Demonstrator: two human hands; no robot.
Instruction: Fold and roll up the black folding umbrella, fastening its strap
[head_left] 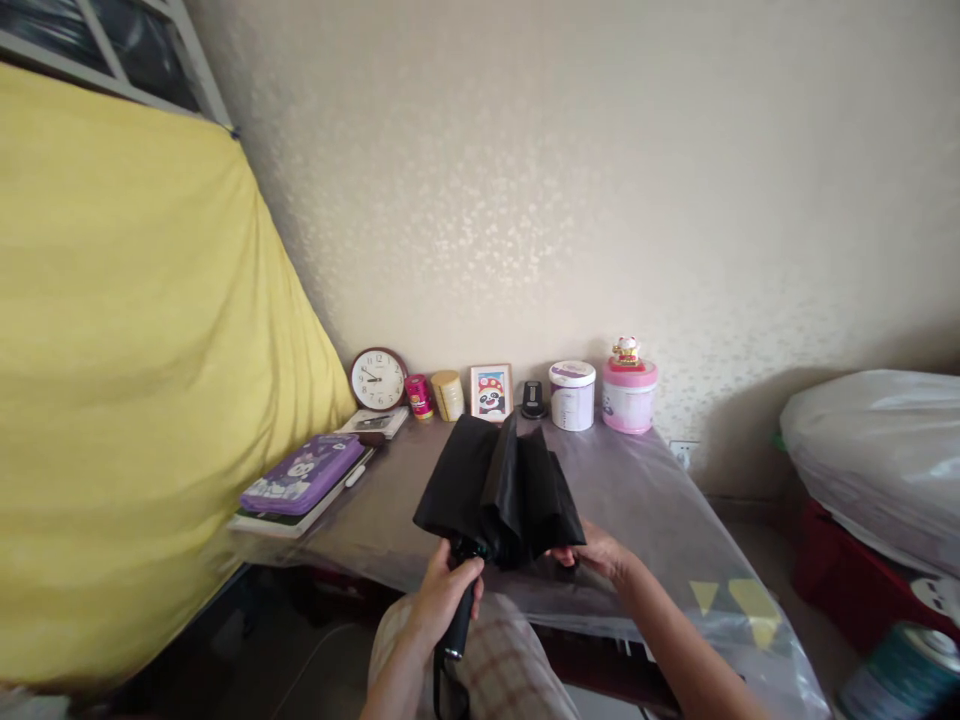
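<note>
A black folding umbrella [457,470] is held over the near edge of the table, its canopy furled loosely in several folds that fan out to the right. My left hand [446,595] is closed around its black handle, from which a wrist strap [450,690] dangles. At the right side of the canopy, my right hand [592,553] has its fingers closed on the lower edge of the black fabric. Part of those fingers is hidden behind the cloth.
The table [630,500] wears a clear plastic cover. Along the wall stand a clock [379,379], a pink can [420,397], a panda picture frame [491,392] and two tubs, one white [572,397], one pink [630,400]. A purple case [304,475] lies on books at left.
</note>
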